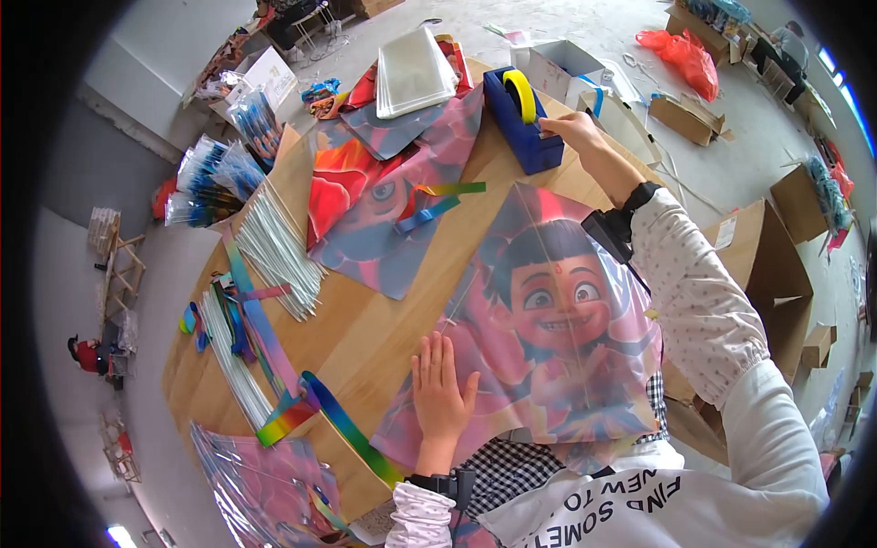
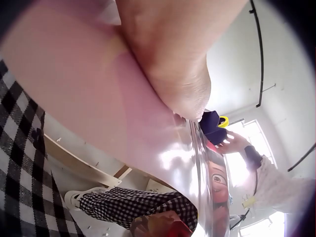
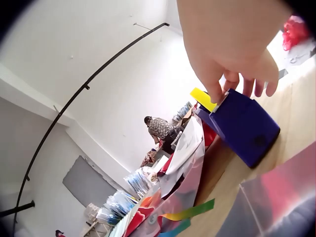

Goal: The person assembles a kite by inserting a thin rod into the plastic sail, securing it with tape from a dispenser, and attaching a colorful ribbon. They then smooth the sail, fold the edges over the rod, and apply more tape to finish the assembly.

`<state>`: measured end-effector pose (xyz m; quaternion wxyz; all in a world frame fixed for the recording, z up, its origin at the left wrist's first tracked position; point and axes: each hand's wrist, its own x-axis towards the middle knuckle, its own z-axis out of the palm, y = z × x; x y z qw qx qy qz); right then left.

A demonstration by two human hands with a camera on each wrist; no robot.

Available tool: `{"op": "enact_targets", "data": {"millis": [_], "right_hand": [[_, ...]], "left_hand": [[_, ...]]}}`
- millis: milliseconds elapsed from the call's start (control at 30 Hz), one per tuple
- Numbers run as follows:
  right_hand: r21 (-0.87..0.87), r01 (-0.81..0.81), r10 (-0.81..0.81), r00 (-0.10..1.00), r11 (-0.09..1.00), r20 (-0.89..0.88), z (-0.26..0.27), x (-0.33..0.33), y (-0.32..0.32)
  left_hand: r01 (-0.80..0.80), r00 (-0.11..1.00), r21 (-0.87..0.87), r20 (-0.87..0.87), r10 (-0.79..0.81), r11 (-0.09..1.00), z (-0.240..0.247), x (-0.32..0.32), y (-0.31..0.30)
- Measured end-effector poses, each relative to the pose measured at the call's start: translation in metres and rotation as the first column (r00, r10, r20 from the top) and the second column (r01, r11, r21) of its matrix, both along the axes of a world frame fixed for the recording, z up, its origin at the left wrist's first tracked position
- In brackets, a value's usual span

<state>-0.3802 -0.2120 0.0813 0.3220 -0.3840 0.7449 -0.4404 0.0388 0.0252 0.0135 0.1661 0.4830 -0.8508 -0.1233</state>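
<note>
A diamond-shaped kite sheet [image 1: 559,352], printed with a smiling cartoon child, lies over the table's near edge and the person's lap. Thin straight lines run across it. My left hand [image 1: 440,393] rests flat on its left part, fingers extended. Farther off, my right hand [image 1: 574,135] is at the front end of a blue tape dispenser [image 1: 541,157]. In the right wrist view, the thumb and forefinger pinch at the tape end by the cutter, beside the yellow tape roll [image 3: 201,98]. The other fingers hang bent over the dispenser's side [image 3: 247,131].
On the wooden table [image 1: 365,320] lie other printed sheets [image 1: 393,247], white rods [image 1: 274,247] and rainbow ribbons [image 1: 343,420]. A stack of clear sleeves [image 1: 416,73] sits at the back. An open carton [image 1: 758,265] stands right of the table.
</note>
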Motion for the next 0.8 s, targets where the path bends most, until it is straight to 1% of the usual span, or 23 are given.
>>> {"op": "enact_targets", "data": {"millis": [67,167,467,567,633,667,767,800], "right_hand": [[-0.018,0.072,-0.068,0.983,0.997,0.172,0.015,0.013,0.007],[-0.046,0.084,-0.072,0.972,0.995,0.222,0.015,0.015,0.005],[-0.081,0.14,-0.113,0.956,0.987,0.269,0.02,0.025,0.01],[-0.122,0.134,-0.099,0.96,0.983,0.261,0.033,0.029,0.006],[-0.072,0.141,-0.139,0.99,0.987,0.03,0.02,0.017,-0.015],[-0.051,0.147,-0.151,0.985,0.988,-0.088,0.013,0.01,-0.024],[-0.046,0.124,-0.125,0.992,0.991,-0.027,0.03,0.025,0.012],[-0.057,0.126,-0.127,0.992,0.99,-0.009,0.025,0.026,0.02]], "left_hand": [[0.007,1.0,-0.01,0.007,-0.007,1.0,-0.001,0.001,0.001],[-0.004,1.0,-0.012,-0.02,0.004,1.0,0.001,0.0,0.002],[-0.027,0.999,-0.027,-0.045,0.026,0.999,0.0,0.001,0.002],[-0.03,0.999,-0.031,-0.041,0.029,0.999,0.001,0.001,0.002],[-0.033,0.999,-0.036,-0.035,0.031,0.999,-0.001,0.001,0.003],[-0.034,0.999,-0.041,-0.033,0.033,0.999,-0.001,0.002,0.003],[-0.033,0.999,-0.044,-0.041,0.031,0.998,-0.001,0.001,0.002],[-0.033,0.999,-0.045,-0.038,0.031,0.998,0.0,0.001,0.002]]}}
